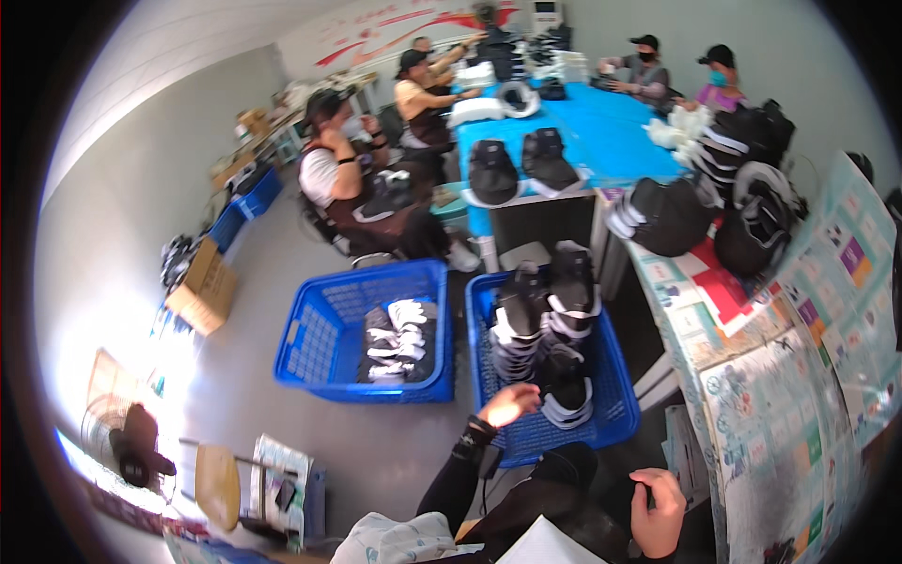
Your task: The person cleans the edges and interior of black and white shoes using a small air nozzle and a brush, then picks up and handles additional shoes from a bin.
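My left hand [512,404], with a black band at its wrist, reaches over the near rim of a blue plastic basket [615,414]. Its fingers are stretched toward a black-and-white stack of caps [567,385]; the hand is somewhat blurred, and whether it touches them I cannot tell. Two more stacks of black caps, one at the left [519,305] and one at the back right [571,282], stand in the same basket. My right hand [658,512] is raised at the lower right, fingers loosely curled and apart from the thumb, with nothing visible in it.
Left of it stands another blue basket [310,352] holding black-and-white caps [404,343]. A blue-covered table [611,127] bears caps; several people sit around it. At the right is a paper-covered bench [752,404] with stacked caps [662,216]. A stool [216,484] and fan [132,442] stand left.
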The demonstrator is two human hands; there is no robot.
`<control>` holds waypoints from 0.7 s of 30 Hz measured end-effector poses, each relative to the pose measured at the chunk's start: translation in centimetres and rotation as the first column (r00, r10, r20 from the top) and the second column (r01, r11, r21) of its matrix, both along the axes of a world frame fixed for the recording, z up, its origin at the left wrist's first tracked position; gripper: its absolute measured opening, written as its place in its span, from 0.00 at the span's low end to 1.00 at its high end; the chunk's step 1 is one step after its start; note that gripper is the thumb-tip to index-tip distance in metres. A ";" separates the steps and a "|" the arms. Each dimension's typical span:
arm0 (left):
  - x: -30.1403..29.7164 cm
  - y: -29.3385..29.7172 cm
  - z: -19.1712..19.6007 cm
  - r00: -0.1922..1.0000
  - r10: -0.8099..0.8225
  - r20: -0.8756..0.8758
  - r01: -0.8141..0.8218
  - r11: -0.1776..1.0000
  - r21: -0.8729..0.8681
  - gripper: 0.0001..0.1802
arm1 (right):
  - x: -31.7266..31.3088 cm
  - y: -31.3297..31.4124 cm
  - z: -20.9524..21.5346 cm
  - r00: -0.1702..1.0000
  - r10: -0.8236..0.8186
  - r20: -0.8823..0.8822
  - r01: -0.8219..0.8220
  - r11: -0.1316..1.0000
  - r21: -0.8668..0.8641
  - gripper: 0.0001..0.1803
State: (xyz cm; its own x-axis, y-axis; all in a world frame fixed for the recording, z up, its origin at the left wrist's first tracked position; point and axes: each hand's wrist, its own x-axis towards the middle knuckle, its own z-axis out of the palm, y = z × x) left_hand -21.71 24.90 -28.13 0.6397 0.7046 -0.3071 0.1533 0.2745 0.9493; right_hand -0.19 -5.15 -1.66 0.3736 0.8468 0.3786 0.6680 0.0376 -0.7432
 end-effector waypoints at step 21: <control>-6.5 -19.8 18.5 0.985 -0.148 -0.092 0.174 0.877 0.449 0.19 | -5.6 -3.9 9.9 0.627 0.666 -0.405 -0.499 0.742 0.448 0.29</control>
State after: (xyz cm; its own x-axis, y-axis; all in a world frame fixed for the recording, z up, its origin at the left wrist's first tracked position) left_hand -28.17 5.05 -9.60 0.7479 0.6636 -0.0157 0.2124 -0.2168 0.9528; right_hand -5.75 -9.01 8.23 0.0385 0.8473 0.5298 -0.0450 0.5311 -0.8461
